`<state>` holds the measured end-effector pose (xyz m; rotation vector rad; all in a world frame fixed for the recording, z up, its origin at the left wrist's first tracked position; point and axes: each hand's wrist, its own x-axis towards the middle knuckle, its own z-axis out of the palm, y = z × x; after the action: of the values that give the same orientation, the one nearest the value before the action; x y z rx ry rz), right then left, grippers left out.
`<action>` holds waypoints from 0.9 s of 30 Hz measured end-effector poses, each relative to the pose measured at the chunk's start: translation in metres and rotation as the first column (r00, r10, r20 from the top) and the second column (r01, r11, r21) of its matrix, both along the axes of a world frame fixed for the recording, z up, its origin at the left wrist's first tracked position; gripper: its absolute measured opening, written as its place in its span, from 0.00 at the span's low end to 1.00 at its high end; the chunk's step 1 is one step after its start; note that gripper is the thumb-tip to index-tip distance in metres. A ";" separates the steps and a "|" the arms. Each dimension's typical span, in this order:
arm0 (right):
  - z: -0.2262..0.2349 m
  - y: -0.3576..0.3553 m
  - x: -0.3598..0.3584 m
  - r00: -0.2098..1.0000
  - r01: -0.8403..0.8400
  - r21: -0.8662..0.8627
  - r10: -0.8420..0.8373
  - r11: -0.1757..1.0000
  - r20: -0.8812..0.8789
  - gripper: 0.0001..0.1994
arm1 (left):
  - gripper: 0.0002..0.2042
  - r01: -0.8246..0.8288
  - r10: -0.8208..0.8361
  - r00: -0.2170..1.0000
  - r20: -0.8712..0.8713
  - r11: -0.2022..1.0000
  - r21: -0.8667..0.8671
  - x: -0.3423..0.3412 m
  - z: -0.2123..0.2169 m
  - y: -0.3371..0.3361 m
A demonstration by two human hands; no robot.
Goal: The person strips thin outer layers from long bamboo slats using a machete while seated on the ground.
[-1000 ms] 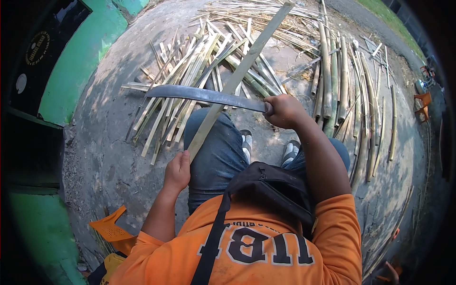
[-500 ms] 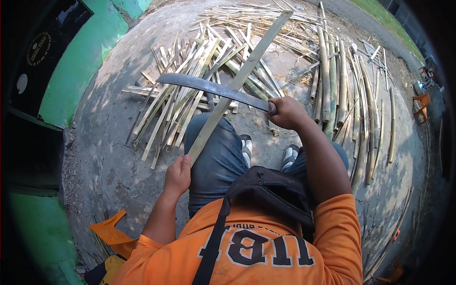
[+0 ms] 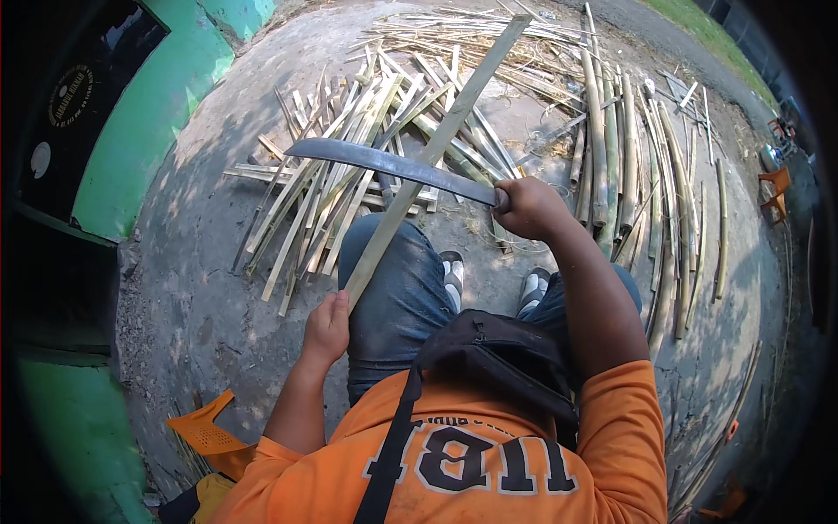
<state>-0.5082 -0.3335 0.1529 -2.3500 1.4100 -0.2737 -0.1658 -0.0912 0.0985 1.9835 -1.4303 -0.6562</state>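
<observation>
My left hand [image 3: 328, 328] is closed around the near end of a long, flat bamboo strip [image 3: 384, 234]. The strip slants up and away to the right, passing over my left thigh. In my right hand [image 3: 529, 208] is the handle of a machete [image 3: 367, 158], mostly covered by my fingers. Its long, curved grey blade points left and lies across the strip around the strip's middle. Whether the blade's edge bites into the bamboo cannot be made out.
A loose heap of split bamboo strips [image 3: 336, 188] lies on the concrete ahead. Bamboo poles [image 3: 611, 148] lie lengthwise on the right. An orange plastic chair [image 3: 205, 425] stands at lower left, another orange chair [image 3: 774, 188] at far right. A green wall [image 3: 144, 131] runs along the left.
Hardly anything differs. The far end of the bamboo strip has shifted slightly left and the view has tilted a little; both hands keep their holds.
</observation>
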 end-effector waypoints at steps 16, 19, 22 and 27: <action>-0.010 -0.015 -0.014 0.995 0.030 -0.003 -0.030 1.000 0.100 0.11 | 0.25 -0.008 0.010 0.997 0.078 1.000 -0.028 -0.002 -0.002 -0.001; -0.010 -0.003 -0.011 0.985 0.025 -0.013 -0.022 1.000 0.173 0.11 | 0.25 -0.016 0.017 1.000 0.020 0.999 -0.052 -0.002 -0.004 0.001; -0.003 0.011 0.008 0.993 -0.080 -0.122 0.091 0.989 0.081 0.13 | 0.26 -0.020 0.020 1.000 0.015 0.999 -0.034 0.001 -0.003 0.002; -0.002 -0.001 -0.007 0.975 -0.220 0.009 0.220 0.975 0.014 0.18 | 0.27 -0.003 0.004 1.000 0.017 0.999 -0.034 -0.002 0.000 0.000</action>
<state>-0.5148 -0.3341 0.1506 -2.4642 1.1282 -0.2182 -0.1675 -0.0916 0.0983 1.9693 -1.4384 -0.6117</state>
